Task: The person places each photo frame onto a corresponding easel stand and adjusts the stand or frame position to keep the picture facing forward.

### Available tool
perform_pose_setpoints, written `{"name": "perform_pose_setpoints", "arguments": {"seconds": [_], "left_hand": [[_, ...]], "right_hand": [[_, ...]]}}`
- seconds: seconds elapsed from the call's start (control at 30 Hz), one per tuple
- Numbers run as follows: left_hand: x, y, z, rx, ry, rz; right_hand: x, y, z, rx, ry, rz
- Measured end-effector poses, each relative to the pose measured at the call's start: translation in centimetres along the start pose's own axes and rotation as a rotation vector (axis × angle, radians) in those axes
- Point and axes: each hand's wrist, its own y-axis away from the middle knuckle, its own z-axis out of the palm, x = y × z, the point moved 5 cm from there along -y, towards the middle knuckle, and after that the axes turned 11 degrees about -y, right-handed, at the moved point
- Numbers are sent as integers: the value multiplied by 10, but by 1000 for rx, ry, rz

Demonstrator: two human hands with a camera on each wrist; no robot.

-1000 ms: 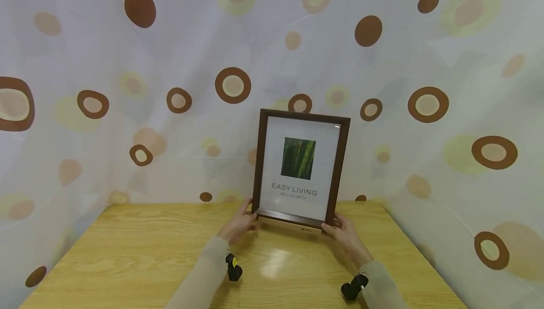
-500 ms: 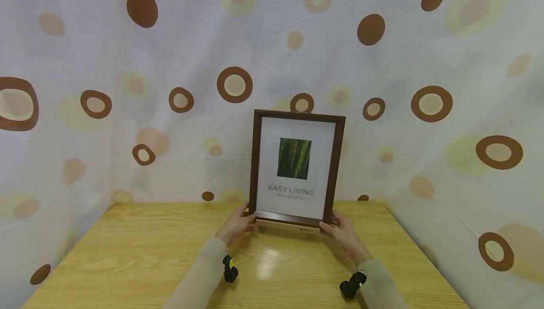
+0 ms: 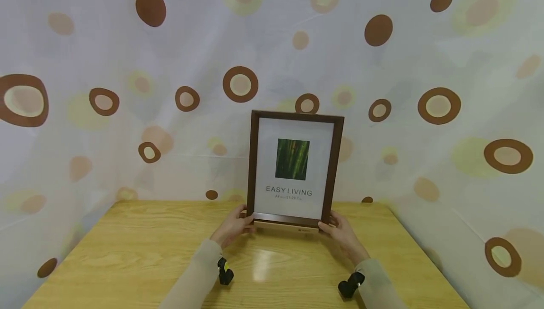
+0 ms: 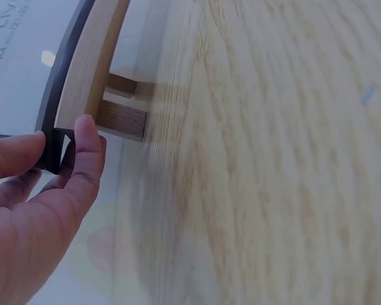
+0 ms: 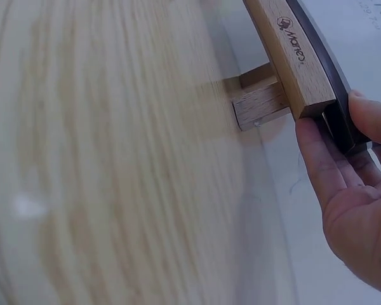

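A dark brown picture frame (image 3: 293, 162) with a green bamboo print and "EASY LIVING" lettering stands nearly upright, its top tipped slightly right. Under its lower edge runs the pale wooden ledge of a stand (image 3: 284, 227); wooden legs (image 4: 122, 119) show below the ledge in the left wrist view. My left hand (image 3: 232, 226) grips the lower left corner, thumb in front and fingers behind and beneath. At the lower right corner, my right hand (image 3: 343, 236) holds on the same way. Lettering marks the ledge (image 5: 295, 57) in the right wrist view. The stand's back is hidden.
The wood-grain table (image 3: 148, 247) reaches back to a pale curtain (image 3: 191, 39) with brown and yellow circles. More curtain hangs close along both sides. Black wrist cameras (image 3: 225, 272) sit on both sleeves.
The picture frame has shifted left against the curtain and leans a little less to the right. Both hands have moved left with it, keeping their grip. The head view has turned slightly left.
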Motion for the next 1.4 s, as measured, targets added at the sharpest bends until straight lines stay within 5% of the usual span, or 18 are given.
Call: {"name": "perform_pose_setpoints", "arguments": {"seconds": [1.0,1.4], "left_hand": [[-10,29,-41,43,-57,15],[-16,28,-56,98,-79,-4]], "right_hand": [[3,-10,47,-100,-18,-19],[3,-21,59,-113,-28,-20]]}}
